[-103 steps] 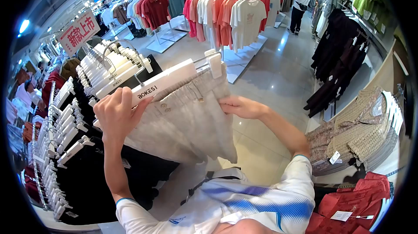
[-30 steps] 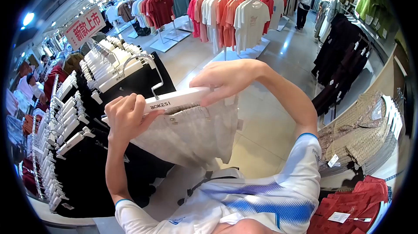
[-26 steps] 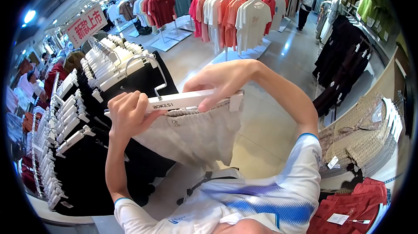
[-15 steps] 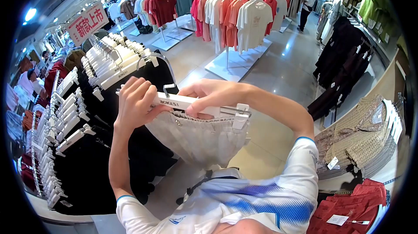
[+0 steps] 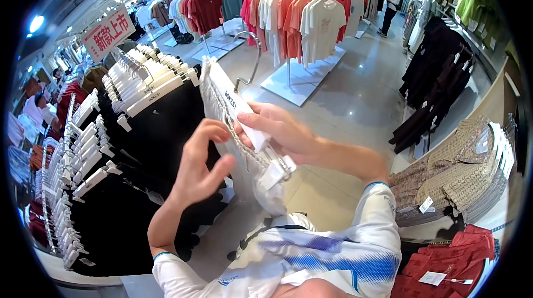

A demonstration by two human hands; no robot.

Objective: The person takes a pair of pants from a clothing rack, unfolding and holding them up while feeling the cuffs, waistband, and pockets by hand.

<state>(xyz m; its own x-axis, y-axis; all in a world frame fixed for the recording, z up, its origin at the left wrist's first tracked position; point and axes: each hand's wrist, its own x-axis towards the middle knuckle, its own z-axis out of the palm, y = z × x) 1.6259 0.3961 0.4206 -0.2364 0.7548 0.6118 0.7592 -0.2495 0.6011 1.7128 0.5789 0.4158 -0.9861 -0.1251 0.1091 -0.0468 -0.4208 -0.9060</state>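
Note:
A white hanger [image 5: 226, 90] with a metal hook is turned steeply in front of me, its lettering facing right. Pale grey-beige trousers or shorts [image 5: 244, 170] hang from its clips, seen nearly edge-on. My right hand [image 5: 280, 131] is closed round the hanger's bar near its lower clip. Beside the waistband on the left is my left hand [image 5: 204, 162], its fingers curved and thumb apart, with nothing held in it.
Black garments [image 5: 119, 215] on white hangers fill the rack at left, below a red-and-white sign [image 5: 108, 31]. Ahead stands a rack of T-shirts [image 5: 322, 26]. A person [image 5: 392, 6] stands in the far aisle. Knitted tops [image 5: 455, 176] and red garments [image 5: 455, 259] are at right.
The hanger has swung from roughly level to steep, its clothing now edge-on. My left hand has let go of it and opened, while my right hand keeps its hold.

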